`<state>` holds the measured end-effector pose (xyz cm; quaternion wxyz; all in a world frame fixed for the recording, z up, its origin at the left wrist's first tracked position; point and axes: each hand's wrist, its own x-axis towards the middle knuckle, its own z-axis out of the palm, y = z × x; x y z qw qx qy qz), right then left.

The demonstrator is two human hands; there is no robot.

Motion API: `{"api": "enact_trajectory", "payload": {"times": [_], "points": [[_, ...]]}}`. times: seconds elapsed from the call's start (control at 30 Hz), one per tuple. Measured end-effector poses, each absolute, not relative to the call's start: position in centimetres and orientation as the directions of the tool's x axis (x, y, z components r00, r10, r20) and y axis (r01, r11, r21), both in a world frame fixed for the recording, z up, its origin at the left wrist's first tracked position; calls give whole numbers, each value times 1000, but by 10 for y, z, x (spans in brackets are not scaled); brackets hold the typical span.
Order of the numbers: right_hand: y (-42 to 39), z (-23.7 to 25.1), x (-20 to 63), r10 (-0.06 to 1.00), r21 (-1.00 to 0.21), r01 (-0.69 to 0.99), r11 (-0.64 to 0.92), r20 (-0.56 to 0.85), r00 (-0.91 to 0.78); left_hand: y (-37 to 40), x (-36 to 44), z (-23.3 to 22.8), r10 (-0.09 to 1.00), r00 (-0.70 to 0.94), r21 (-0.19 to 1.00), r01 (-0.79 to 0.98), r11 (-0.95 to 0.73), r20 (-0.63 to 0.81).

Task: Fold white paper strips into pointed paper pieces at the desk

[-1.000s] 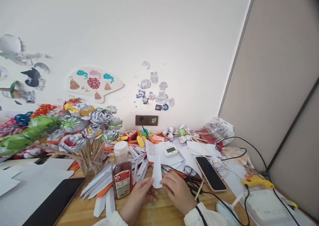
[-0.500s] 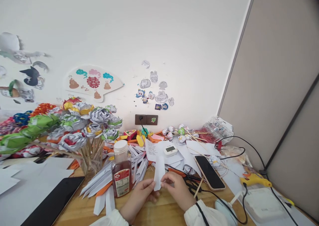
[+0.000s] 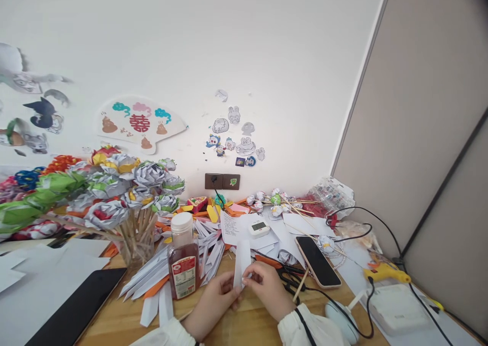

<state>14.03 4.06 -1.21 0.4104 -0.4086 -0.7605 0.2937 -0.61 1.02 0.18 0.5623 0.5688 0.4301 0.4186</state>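
Note:
A narrow white paper strip stands nearly upright above the front of the wooden table, between my two hands. My left hand pinches its lower end from the left, with the thumb on the near face and the other fingers partly hidden behind. From the right, my right hand grips the strip's lower right edge between thumb and forefinger. Left of my hands stands a bottle of reddish-brown liquid with a white cap. Folded white paper pieces lie in a pile beside it.
Paper flowers on sticks fill a container at left, behind a black tablet-like slab. A small white timer sits on papers ahead. Rightward are black-handled scissors, a phone, a yellow glue gun and trailing cables.
My right thumb and forefinger have moved left onto the strip's lower edge. The strip has tilted slightly. The whole view has shifted a little.

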Motion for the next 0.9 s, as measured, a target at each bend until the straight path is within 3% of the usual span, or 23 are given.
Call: {"api": "enact_trajectory", "payload": {"times": [0.37,0.53,0.9], "points": [[37,-16,135,877,-768,428,477,382,-292,15,-3,-11,984,179,1000,24,-7,2],[37,-19,134,918,-821,411,395,334,-215,15,-3,-8,980,196,999,7,36,-36],[36,-19,133,933,-862,364,353,292,-212,14,-3,-7,980,197,999,-5,43,-41]]}}
